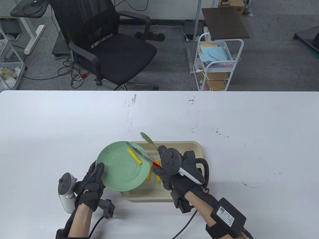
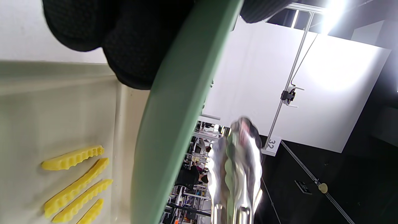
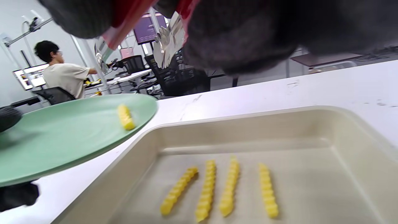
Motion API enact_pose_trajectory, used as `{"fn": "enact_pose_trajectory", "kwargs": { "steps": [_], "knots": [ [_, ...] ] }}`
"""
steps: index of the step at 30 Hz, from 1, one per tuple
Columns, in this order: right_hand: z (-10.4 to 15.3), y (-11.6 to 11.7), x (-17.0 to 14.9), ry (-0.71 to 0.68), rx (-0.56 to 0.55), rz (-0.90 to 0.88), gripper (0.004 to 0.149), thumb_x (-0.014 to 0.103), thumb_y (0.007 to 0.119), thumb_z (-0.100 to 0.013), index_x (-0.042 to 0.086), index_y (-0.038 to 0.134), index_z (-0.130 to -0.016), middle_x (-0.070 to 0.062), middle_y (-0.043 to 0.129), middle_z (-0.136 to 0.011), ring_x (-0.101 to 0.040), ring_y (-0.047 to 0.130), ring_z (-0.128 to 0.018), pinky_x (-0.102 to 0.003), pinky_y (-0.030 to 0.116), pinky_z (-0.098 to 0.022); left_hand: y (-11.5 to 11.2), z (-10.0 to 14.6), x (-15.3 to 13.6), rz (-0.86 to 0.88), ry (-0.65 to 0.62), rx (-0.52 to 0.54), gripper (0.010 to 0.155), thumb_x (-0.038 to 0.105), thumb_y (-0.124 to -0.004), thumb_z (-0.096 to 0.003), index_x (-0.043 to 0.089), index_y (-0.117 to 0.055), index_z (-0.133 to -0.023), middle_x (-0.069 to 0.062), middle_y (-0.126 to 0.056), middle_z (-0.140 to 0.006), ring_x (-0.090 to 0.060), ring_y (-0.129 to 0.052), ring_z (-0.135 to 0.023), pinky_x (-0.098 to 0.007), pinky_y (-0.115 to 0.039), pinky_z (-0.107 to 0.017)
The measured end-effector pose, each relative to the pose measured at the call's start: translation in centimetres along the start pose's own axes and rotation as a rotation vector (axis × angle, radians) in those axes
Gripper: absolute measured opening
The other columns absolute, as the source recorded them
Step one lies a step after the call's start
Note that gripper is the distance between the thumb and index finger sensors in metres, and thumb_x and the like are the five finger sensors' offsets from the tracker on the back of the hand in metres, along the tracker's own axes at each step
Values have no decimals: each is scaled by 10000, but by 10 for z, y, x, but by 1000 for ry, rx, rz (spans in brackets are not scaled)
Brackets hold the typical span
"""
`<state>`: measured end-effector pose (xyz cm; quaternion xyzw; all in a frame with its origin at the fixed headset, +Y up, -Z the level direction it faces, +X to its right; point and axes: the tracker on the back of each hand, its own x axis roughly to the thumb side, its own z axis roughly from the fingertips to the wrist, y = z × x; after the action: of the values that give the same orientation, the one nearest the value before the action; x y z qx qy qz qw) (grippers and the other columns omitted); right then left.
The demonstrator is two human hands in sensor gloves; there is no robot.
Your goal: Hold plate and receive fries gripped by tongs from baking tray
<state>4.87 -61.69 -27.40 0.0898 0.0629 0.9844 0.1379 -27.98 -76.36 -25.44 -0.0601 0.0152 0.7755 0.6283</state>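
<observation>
My left hand (image 1: 91, 185) grips the near-left rim of a green plate (image 1: 117, 171) and holds it above the left end of the beige baking tray (image 1: 194, 147). One crinkle-cut fry (image 1: 134, 156) lies on the plate; it also shows in the right wrist view (image 3: 126, 116). My right hand (image 1: 172, 174) holds metal tongs with red handles (image 1: 143, 147); their two arms stand apart over the plate's far right edge, with nothing between them. Several fries (image 3: 217, 186) lie side by side in the tray (image 3: 311, 130). In the left wrist view the plate edge (image 2: 174, 118), tong tips (image 2: 239, 155) and tray fries (image 2: 74, 180) show.
The white table (image 1: 249, 139) stretches wide on all sides of the tray. A black office chair (image 1: 109, 47) and a white cart (image 1: 216, 64) stand beyond the far edge. Cables trail from both wrists toward me.
</observation>
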Motion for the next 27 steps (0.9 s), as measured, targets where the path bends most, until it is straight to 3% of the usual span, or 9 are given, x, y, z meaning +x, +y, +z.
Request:
{"fn": "enact_pose_trajectory", "kwargs": {
  "steps": [6, 13, 19, 27],
  "knots": [
    [15, -2, -37, 99, -27, 88, 760, 579, 664, -416, 205, 397, -1022, -217, 790, -783, -229, 959, -251, -424, 864, -112, 1, 0, 1, -2, -4, 15, 615, 378, -502, -648, 19, -262, -1086, -140, -670, -905, -300, -911, -602, -573, -710, -500],
    [33, 22, -73, 174, 70, 180, 769, 588, 678, -411, 212, 404, -1023, -215, 789, -788, -232, 960, -259, -423, 861, -140, 3, 1, 2, -8, -5, 26, 616, 377, -504, -647, 18, -262, -1086, -140, -669, -906, -302, -910, -603, -575, -708, -500],
    [39, 46, -86, 197, 172, 230, 750, 587, 674, -414, 228, 416, -1020, -198, 808, -766, -220, 960, -245, -415, 865, -113, 3, 1, 2, -15, -2, 25, 617, 378, -505, -647, 18, -262, -1086, -141, -668, -906, -303, -909, -604, -575, -707, -501],
    [41, 57, -85, 171, 178, 274, 642, 544, 701, -422, 308, 509, -987, -163, 873, -716, -226, 979, -203, -418, 874, -96, 3, 1, 2, -19, 2, 25, 619, 379, -504, -648, 18, -259, -1086, -143, -665, -908, -304, -908, -606, -576, -705, -502]
  ]
}}
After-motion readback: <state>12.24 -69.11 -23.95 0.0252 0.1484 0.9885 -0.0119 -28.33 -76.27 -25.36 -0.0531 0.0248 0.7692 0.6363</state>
